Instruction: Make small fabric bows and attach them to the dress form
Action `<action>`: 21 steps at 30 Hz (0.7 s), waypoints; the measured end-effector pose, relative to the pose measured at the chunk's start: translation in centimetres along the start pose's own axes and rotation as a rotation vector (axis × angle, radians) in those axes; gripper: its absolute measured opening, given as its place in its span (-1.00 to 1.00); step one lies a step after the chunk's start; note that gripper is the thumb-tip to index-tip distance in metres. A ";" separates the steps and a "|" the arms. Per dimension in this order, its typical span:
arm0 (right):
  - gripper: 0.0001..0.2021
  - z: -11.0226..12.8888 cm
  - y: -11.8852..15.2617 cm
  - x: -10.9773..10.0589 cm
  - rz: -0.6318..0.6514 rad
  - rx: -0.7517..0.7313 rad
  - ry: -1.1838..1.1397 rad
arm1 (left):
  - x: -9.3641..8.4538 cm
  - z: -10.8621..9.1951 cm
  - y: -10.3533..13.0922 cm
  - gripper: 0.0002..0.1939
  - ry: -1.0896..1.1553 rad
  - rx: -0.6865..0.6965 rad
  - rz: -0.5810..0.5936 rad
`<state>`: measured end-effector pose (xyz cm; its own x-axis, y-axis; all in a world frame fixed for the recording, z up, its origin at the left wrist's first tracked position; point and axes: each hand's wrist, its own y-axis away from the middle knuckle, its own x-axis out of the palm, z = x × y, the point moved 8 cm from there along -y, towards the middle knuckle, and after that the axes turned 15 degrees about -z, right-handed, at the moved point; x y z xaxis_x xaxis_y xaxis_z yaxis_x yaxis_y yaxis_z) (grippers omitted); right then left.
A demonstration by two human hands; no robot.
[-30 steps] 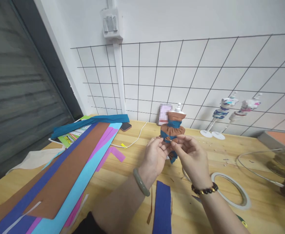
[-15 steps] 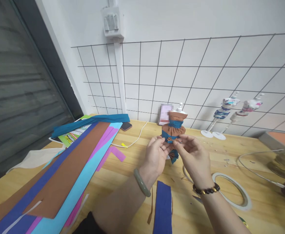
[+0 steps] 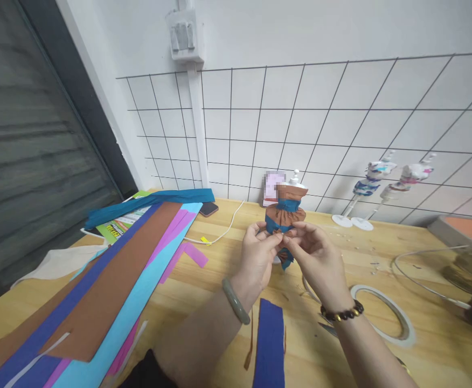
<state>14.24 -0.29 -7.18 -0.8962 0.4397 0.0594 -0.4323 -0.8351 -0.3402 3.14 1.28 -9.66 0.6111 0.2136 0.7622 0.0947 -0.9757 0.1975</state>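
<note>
A small white mannequin (image 3: 295,180) stands toward the back of the wooden table. It wears a gathered dress (image 3: 287,214) in brown and teal crepe paper. On the skirt's front sits a little brown bow (image 3: 277,233), partly covered by fingers. My left hand (image 3: 256,257) pinches the bow from the left with thumb and forefinger. From the other side, my right hand (image 3: 320,257) closes thumb and fingertips on it, so the two sets of tips nearly meet. Below the hands lies a dark blue crepe strip (image 3: 269,342), flat on the table.
Long crepe sheets, brown (image 3: 133,269) and light blue (image 3: 94,355) among them, lie at left. A tape roll (image 3: 405,328) lies right of my forearm. Two other mannequins (image 3: 375,175) stand at back right. A phone (image 3: 209,209) and white cable (image 3: 231,222) lie near the wall.
My left thumb has moved right onto the bow, beside my right fingertips, and now hides more of it. The mannequin appears slightly further left. The sheets have stayed put.
</note>
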 end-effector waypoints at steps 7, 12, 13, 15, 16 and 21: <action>-0.64 0.1 -0.1 0.1 0.073 -0.009 -0.016 | -0.1 -0.3 -0.2 -0.63 0.026 0.032 0.035; -0.69 0.2 -0.3 -0.4 0.026 0.021 -0.021 | -0.1 -0.4 -0.1 -0.62 0.017 0.015 0.035; -0.69 0.2 -0.3 -0.3 0.027 0.029 -0.025 | -0.1 -0.4 -0.1 -0.62 0.013 0.013 0.031; -0.68 0.2 -0.2 -0.1 0.040 0.039 -0.032 | -0.1 -0.4 -0.1 -0.62 0.009 0.012 0.028; -0.67 0.2 -0.2 0.0 0.050 0.041 -0.036 | -0.1 -0.4 -0.1 -0.62 0.009 0.013 0.030; -0.58 -0.2 0.1 0.5 0.076 0.028 -0.025 | -0.1 -0.3 -0.2 -0.62 0.013 0.003 0.034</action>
<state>13.76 -0.04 -7.38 -0.9285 0.3666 0.0585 -0.3655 -0.8749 -0.3178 2.87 1.49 -9.61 0.6037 0.1806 0.7765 0.0759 -0.9826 0.1696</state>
